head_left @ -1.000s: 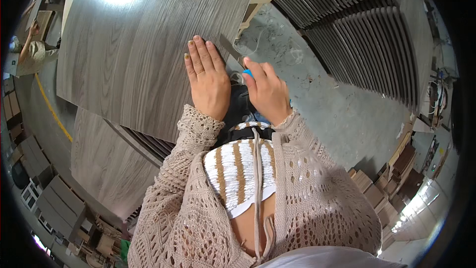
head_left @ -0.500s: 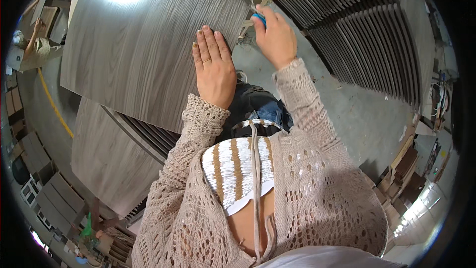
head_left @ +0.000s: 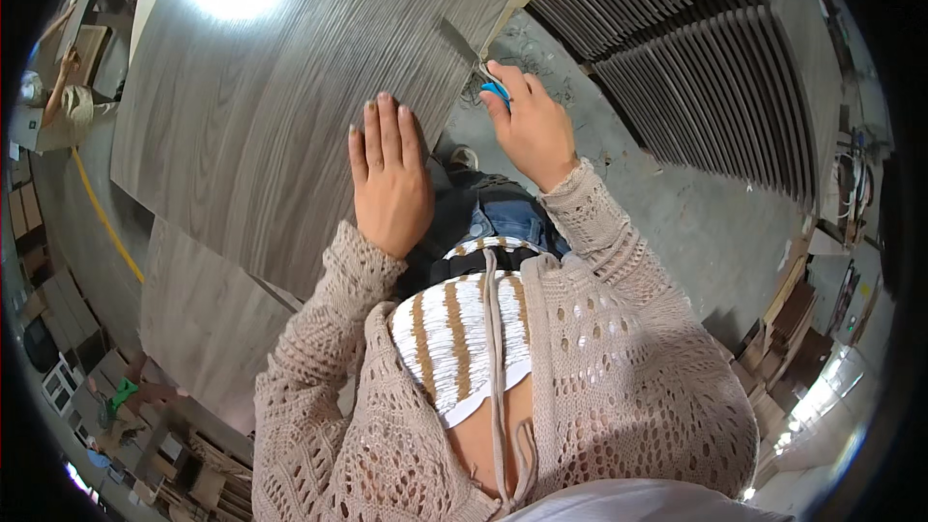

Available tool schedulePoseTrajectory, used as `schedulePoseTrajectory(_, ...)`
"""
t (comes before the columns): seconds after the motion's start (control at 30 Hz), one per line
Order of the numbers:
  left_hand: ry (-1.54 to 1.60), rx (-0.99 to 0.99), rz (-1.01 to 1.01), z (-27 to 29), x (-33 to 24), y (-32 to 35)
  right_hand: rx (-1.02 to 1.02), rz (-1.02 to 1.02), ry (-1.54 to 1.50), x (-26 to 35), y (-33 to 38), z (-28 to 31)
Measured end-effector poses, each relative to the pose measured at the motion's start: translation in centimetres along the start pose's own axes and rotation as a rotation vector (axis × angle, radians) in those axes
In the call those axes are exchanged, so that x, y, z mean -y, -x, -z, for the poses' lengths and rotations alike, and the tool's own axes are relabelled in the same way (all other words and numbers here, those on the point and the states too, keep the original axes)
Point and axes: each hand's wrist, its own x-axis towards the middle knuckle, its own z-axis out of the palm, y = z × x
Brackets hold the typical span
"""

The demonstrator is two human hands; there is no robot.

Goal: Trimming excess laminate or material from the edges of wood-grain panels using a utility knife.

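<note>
A large grey wood-grain panel (head_left: 280, 106) lies flat in front of me. My left hand (head_left: 389, 179) rests palm down on it near its right edge, fingers together. My right hand (head_left: 530, 126) grips a blue-handled tool (head_left: 495, 90) whose flat metal blade (head_left: 462, 43) lies against the panel's right edge.
More grey panels (head_left: 198, 319) are stacked under and to the left. Dark panels (head_left: 696, 68) stand in rows at the upper right on a concrete floor (head_left: 677, 222). Another person (head_left: 58, 106) works at the far left. Boxes (head_left: 783, 329) sit at the lower right.
My right hand with the tool rose along the panel's edge a second ago, then drew back toward me a little. My left hand stayed flat on the panel.
</note>
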Motion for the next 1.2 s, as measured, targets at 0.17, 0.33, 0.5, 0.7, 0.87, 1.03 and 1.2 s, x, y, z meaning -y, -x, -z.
schedulePoseTrajectory(0.17,-0.060,-0.066,-0.033,-1.4,-1.4,-4.6,-0.018,0.030,-0.042,0.6,3.2,0.4)
schedulePoseTrajectory(0.33,-0.142,-0.077,-0.030,-1.7,-3.5,-5.6,-0.078,-0.051,0.040,-0.6,5.1,-0.3)
schedulePoseTrajectory(0.5,-0.104,-0.076,-0.038,-1.1,-5.6,-5.0,-0.123,-0.092,0.167,-0.9,5.3,1.4)
schedulePoseTrajectory(0.7,-0.094,-0.072,-0.056,-0.7,-7.2,-4.8,-0.117,-0.162,0.205,-1.3,5.3,2.5)
schedulePoseTrajectory(0.87,-0.093,-0.079,-0.055,-0.6,-7.7,-4.7,-0.223,-0.097,0.245,-3.3,1.1,3.0)
schedulePoseTrajectory(1.03,-0.085,-0.071,-0.060,-0.8,-7.9,-4.2,-0.334,-0.107,0.241,-6.6,-2.9,4.1)
schedulePoseTrajectory(1.2,-0.024,-0.094,-0.032,-2.4,-7.0,-3.1,-0.281,-0.143,0.231,-7.8,-5.1,4.1)
